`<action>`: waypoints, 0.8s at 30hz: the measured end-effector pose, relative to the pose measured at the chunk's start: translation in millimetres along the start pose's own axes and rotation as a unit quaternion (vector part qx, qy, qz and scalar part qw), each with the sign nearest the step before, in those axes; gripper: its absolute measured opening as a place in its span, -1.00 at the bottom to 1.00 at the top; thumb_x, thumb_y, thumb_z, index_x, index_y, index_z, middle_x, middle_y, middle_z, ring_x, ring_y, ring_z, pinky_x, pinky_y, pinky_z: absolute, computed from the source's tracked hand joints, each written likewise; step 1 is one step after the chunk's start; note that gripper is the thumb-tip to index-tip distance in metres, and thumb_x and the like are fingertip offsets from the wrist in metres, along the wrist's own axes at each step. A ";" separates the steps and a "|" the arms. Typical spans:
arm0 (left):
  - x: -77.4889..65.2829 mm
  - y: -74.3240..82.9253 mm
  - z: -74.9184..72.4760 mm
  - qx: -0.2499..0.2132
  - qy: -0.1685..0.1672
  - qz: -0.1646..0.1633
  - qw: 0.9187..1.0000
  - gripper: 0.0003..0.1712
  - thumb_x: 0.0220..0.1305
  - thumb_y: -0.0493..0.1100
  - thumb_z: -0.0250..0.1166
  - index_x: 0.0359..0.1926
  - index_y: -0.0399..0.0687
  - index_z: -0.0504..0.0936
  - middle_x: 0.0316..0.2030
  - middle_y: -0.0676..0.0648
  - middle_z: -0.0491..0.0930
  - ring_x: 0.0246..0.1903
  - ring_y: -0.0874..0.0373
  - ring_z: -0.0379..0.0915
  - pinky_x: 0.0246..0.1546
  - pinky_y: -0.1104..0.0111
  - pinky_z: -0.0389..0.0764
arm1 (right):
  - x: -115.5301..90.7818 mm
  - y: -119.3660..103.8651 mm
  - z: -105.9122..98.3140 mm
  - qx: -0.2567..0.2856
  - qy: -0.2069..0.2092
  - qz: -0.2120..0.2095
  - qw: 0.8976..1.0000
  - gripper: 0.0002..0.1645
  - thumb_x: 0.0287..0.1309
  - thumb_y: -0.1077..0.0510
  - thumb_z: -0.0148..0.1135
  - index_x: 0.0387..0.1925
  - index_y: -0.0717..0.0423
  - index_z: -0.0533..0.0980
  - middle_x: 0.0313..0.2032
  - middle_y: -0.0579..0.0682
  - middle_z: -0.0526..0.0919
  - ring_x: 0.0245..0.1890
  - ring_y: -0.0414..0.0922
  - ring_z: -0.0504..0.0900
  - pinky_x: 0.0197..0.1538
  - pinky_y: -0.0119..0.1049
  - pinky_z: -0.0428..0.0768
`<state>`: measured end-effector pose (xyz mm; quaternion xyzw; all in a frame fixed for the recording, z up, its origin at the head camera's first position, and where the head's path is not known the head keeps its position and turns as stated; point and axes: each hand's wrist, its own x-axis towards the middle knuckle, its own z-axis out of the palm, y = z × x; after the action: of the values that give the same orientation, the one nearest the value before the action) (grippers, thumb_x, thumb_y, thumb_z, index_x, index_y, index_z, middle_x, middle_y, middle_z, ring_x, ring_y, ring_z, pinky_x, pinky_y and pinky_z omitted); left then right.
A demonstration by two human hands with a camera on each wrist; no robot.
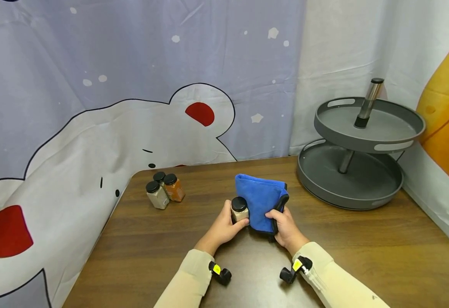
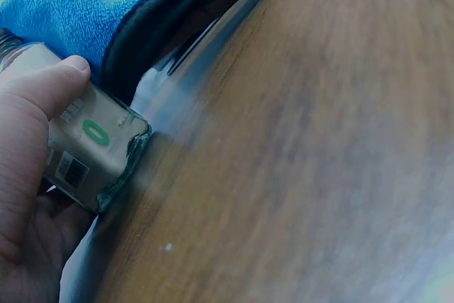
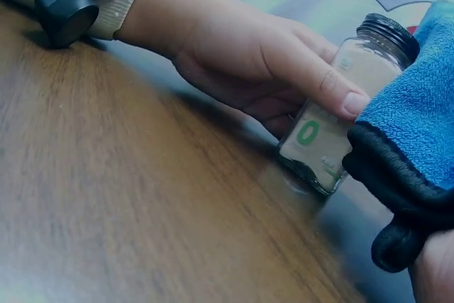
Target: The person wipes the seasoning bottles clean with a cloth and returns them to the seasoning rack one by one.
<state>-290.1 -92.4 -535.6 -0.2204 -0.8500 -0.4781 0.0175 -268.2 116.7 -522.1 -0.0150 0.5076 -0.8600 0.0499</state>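
Wood-grained surface [image 1: 159, 256] carries the work; near the middle, the grip of the left hand [image 1: 223, 227] is wrapped round a black-lidded jar [image 1: 240, 212], while that of the right hand [image 1: 287, 226] pinches a blue cloth [image 1: 256, 199] against its right side; firm hold and light, even pressure should prevent slipping; three jars [image 1: 175, 190] stand farther left; a two-tier tray [image 1: 347, 200] sits far right, neither seemingly obstructing; printed curtain [image 1: 255, 77] behind.

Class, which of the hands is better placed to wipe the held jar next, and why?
Probably the right hand: it grips the blue cloth close beside the jar, while the left hand is occupied holding that jar.
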 end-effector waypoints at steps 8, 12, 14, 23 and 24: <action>-0.2 0.4 -0.4 0.002 -0.002 -0.002 1.000 -0.41 0.30 -0.03 0.41 0.10 -0.14 0.24 -0.04 -0.12 0.52 -0.09 0.09 0.50 0.01 0.20 0.52 | 0.0 -0.1 1.2 -0.007 0.008 0.009 1.000 -0.52 -0.04 0.47 0.00 0.00 0.22 0.34 -0.23 -0.03 0.66 -0.25 -0.09 0.69 -0.14 -0.23 0.67; -0.2 0.5 -0.9 0.002 -0.002 -0.001 1.000 -0.41 0.31 -0.03 0.41 0.10 -0.14 0.24 -0.04 -0.12 0.51 -0.09 0.10 0.50 0.01 0.20 0.52 | -1.2 -1.8 2.5 -0.021 0.004 0.012 1.000 -0.55 -0.03 0.45 0.02 -0.02 0.22 0.36 -0.25 -0.04 0.66 -0.26 -0.11 0.69 -0.15 -0.25 0.67; -0.2 0.7 -1.1 0.001 -0.001 0.000 1.000 -0.40 0.31 -0.03 0.41 0.11 -0.15 0.24 -0.03 -0.13 0.51 -0.09 0.09 0.50 0.01 0.20 0.51 | -1.1 -2.2 2.5 -0.025 0.003 0.016 1.000 -0.57 -0.02 0.45 0.02 -0.03 0.22 0.35 -0.26 -0.04 0.66 -0.27 -0.11 0.69 -0.16 -0.25 0.67; -0.5 1.2 -0.9 0.006 0.001 0.003 1.000 -0.41 0.30 -0.04 0.41 0.11 -0.15 0.24 -0.04 -0.13 0.51 -0.10 0.09 0.50 0.00 0.22 0.52 | -1.0 -1.7 1.8 -0.017 0.005 0.017 1.000 -0.55 -0.02 0.45 0.00 -0.01 0.23 0.35 -0.25 -0.05 0.66 -0.25 -0.12 0.68 -0.14 -0.25 0.67; -0.5 1.2 -0.9 0.006 0.001 0.002 1.000 -0.40 0.30 -0.03 0.41 0.11 -0.15 0.24 -0.04 -0.13 0.51 -0.10 0.09 0.50 0.00 0.22 0.52 | -1.2 -1.8 2.1 -0.022 0.004 0.015 1.000 -0.55 -0.03 0.45 0.01 -0.02 0.23 0.35 -0.25 -0.05 0.65 -0.25 -0.11 0.68 -0.15 -0.25 0.67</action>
<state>-289.4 -92.8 -534.2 -0.2210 -0.8526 -0.4730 0.0209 -266.9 115.9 -519.5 -0.0046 0.5265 -0.8480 0.0605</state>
